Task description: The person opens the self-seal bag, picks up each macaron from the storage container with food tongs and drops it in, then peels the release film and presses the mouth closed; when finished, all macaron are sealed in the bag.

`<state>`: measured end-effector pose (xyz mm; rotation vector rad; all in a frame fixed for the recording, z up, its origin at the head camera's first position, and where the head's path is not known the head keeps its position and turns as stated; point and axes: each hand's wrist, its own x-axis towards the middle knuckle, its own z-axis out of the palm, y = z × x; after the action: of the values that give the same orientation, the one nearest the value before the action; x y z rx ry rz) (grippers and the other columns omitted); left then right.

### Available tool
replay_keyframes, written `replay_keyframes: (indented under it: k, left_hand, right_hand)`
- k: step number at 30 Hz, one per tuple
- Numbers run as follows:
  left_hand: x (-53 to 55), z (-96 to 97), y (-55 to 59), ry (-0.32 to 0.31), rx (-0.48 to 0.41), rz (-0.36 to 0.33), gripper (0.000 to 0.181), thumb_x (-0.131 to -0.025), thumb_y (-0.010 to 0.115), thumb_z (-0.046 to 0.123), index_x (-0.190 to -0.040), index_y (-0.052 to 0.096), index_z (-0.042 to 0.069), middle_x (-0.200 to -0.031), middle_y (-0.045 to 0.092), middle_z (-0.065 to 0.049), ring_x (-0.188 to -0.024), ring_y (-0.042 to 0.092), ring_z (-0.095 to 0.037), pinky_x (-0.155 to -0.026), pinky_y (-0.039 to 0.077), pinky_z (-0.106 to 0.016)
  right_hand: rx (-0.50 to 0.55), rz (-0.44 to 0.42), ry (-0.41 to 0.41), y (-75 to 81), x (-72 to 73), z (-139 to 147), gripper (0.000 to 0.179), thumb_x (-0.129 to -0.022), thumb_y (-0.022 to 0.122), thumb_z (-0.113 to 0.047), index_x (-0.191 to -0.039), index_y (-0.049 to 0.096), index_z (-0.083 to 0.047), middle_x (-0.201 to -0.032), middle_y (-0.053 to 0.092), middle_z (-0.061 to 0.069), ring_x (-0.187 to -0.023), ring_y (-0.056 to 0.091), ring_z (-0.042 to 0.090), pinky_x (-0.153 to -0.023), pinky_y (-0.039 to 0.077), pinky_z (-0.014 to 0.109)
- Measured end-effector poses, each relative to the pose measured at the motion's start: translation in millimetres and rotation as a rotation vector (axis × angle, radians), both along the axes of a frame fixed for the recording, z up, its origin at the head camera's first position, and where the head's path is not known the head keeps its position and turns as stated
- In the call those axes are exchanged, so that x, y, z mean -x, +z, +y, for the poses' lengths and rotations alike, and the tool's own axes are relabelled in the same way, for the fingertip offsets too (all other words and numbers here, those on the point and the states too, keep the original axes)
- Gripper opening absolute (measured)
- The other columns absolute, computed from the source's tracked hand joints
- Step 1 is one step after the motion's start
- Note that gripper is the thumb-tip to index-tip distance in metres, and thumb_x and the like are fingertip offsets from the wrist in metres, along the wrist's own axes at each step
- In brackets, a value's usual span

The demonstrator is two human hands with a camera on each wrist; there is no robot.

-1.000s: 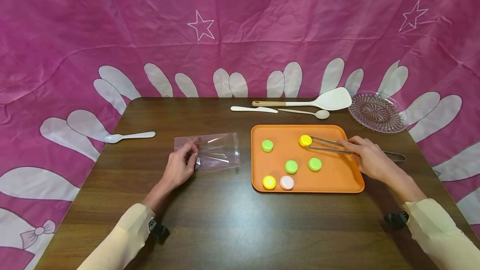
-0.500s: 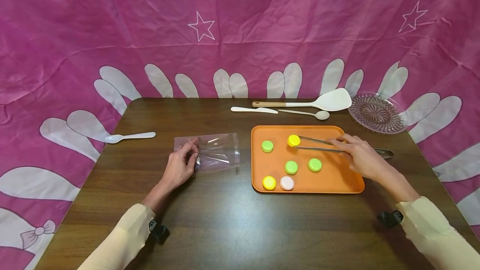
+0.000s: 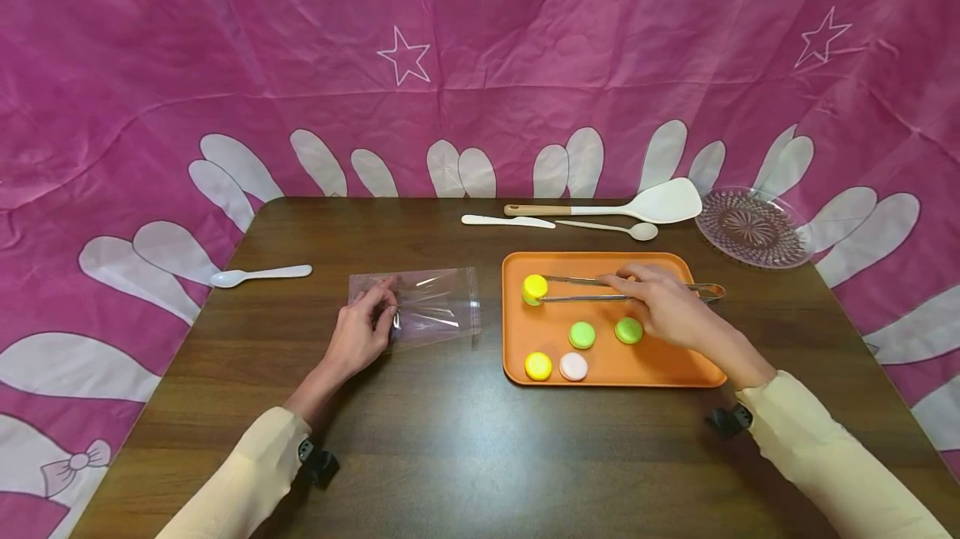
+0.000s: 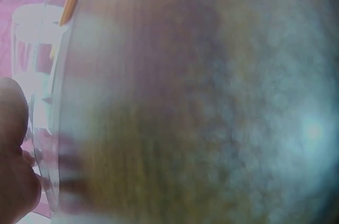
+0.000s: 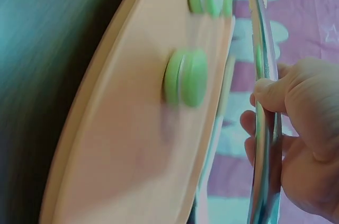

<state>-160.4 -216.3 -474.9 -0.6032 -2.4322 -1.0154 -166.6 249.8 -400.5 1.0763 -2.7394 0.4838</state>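
My right hand (image 3: 663, 306) grips metal tongs (image 3: 581, 298) by their arms. Between the tong tips is a yellow macaron (image 3: 535, 286), over the left back part of the orange tray (image 3: 675, 364). It overlaps a green macaron (image 3: 532, 302), of which only a thin edge shows below. Two more green macarons, one (image 3: 581, 336) near the middle and another (image 3: 628, 331) beside my right hand, lie on the tray. At its front left sit a second yellow macaron (image 3: 537, 366) and a pale pink one (image 3: 573, 366). My left hand (image 3: 360, 331) pinches the left part of a clear plastic bag (image 3: 442, 306) lying flat.
Along the table's back lie a white knife (image 3: 507, 222), a spatula (image 3: 663, 202) with a wooden handle and a small pale spoon (image 3: 642, 231). A clear patterned plate (image 3: 753, 227) stands back right. On the left is a white spoon (image 3: 262, 275). A pink curtain (image 3: 480, 39) hangs behind.
My right hand has moved left with the tongs, carrying the yellow macaron from the tray's middle back to above the left green macaron. The left hand and the bag have stayed in place.
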Motion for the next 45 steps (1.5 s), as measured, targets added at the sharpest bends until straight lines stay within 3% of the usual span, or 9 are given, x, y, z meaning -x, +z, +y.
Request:
replay_keyframes:
  k: [3,9,17,19,25,37,41,45]
  left_hand:
    - [-0.1,0.2,-0.9,0.001,-0.004,0.001,0.017,-0.085,0.064,-0.009,-0.089,0.057,0.007,-0.110,0.071,-0.021,-0.068,0.059,-0.022,-0.085,0.046,-0.061]
    - [-0.2,1.7,-1.0,-0.004,-0.011,0.000,0.018,-0.085,0.065,-0.010,-0.089,0.057,0.006,-0.110,0.070,-0.022,-0.083,0.069,-0.031,-0.088,0.045,-0.064]
    - [0.2,2.5,-0.9,-0.009,-0.027,-0.010,0.019,-0.083,0.067,-0.011,-0.088,0.058,0.006,-0.126,0.065,-0.023,-0.113,0.064,-0.040,-0.093,0.042,-0.068]
    - [0.5,2.9,-0.8,-0.012,-0.029,-0.013,0.019,-0.084,0.067,-0.011,-0.088,0.058,0.006,-0.126,0.064,-0.023,-0.115,0.063,-0.039,-0.097,0.037,-0.071]
    - [0.4,4.2,1.2,-0.023,-0.031,-0.024,0.018,-0.084,0.067,-0.011,-0.088,0.059,0.005,-0.128,0.064,-0.023,-0.114,0.063,-0.039,-0.098,0.037,-0.070]
    - [-1.6,5.6,5.2,-0.010,-0.030,-0.065,0.018,-0.085,0.066,-0.009,-0.089,0.059,0.007,-0.128,0.063,-0.023,-0.117,0.061,-0.040,-0.099,0.036,-0.071]
    - [-2.6,5.8,5.4,0.003,-0.040,-0.071,0.018,-0.085,0.066,-0.010,-0.089,0.059,0.006,-0.128,0.064,-0.023,-0.118,0.060,-0.039,-0.087,0.049,-0.055]
    - [-2.6,6.7,5.7,0.009,-0.026,-0.094,0.018,-0.085,0.066,-0.009,-0.089,0.059,0.008,-0.125,0.065,-0.022,-0.093,0.065,-0.033,-0.063,0.046,-0.038]
  right_hand:
    - [-0.018,-0.036,0.004,-0.4,3.1,-20,0.054,-0.082,0.069,0.015,-0.132,0.065,-0.006,-0.111,0.062,0.014,-0.093,0.059,0.033,-0.084,0.048,0.052]
    - [-0.055,-0.044,0.063,-4.1,11.6,-57,0.053,-0.082,0.068,0.015,-0.129,0.065,-0.007,-0.111,0.063,0.013,-0.097,0.061,0.032,-0.089,0.047,0.053]
    - [-0.074,-0.075,0.094,-5.1,18.2,-96,0.046,-0.086,0.066,0.013,-0.128,0.065,-0.005,-0.113,0.063,0.010,-0.096,0.060,0.030,-0.092,0.045,0.052]
    - [-0.086,-0.063,0.097,-6.0,20.2,-104,0.045,-0.085,0.067,0.013,-0.127,0.065,-0.005,-0.113,0.063,0.011,-0.097,0.060,0.031,-0.091,0.046,0.051]
    - [-0.091,-0.014,0.122,-9.9,25.1,-127,0.040,-0.084,0.067,0.012,-0.121,0.067,-0.003,-0.109,0.063,0.011,-0.095,0.060,0.032,-0.087,0.048,0.049]
    - [-0.058,-0.014,0.115,-17.3,26.4,-163,0.032,-0.086,0.072,0.005,-0.117,0.064,0.002,-0.098,0.062,0.014,-0.090,0.059,0.031,-0.084,0.049,0.044]
    - [-0.041,-0.017,0.112,-21.0,25.0,-172,0.032,-0.086,0.072,0.004,-0.117,0.064,0.003,-0.096,0.061,0.014,-0.086,0.058,0.029,-0.081,0.050,0.041]
    - [-0.041,-0.012,0.108,-24.5,22.2,-179,0.029,-0.088,0.073,0.001,-0.115,0.063,0.003,-0.097,0.061,0.014,-0.085,0.059,0.028,-0.079,0.052,0.039]
